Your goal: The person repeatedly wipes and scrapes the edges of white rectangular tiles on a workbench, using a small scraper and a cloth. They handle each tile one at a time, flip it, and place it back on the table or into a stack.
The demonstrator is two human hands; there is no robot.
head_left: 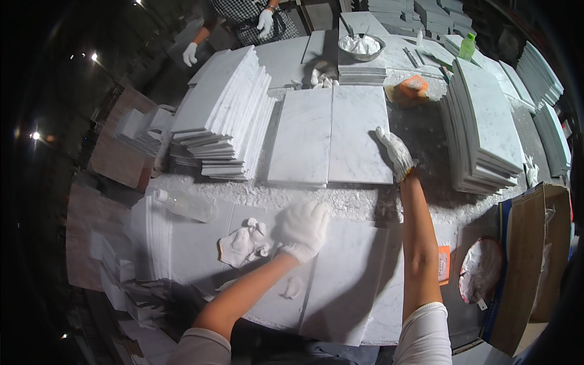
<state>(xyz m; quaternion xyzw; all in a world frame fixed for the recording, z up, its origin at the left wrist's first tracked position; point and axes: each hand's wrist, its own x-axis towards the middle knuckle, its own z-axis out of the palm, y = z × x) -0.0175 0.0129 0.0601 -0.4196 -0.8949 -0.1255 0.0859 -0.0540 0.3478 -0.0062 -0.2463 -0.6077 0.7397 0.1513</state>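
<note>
My right hand (396,153), in a white knit glove, touches the right edge of a white marble tile (360,131). Its fingers stretch out along that edge. A second marble tile (300,137) lies flat against the left side of the first. Smeared by motion, my white-gloved left hand (302,230) is over the nearer tiles, and whether its fingers are closed does not show. Just left of it lies a crumpled white glove (244,244). Below the hand, a marble slab (342,277) lies flat near the table's front edge.
Tall tile stacks stand at left (222,97) and right (483,121). White powder (255,198) coats the table. Beyond are a bowl of white paste (361,46), a green bottle (467,46) and a co-worker's gloved hands (265,23). A cardboard box (530,261) stands at right; a clear bottle (188,205) lies left.
</note>
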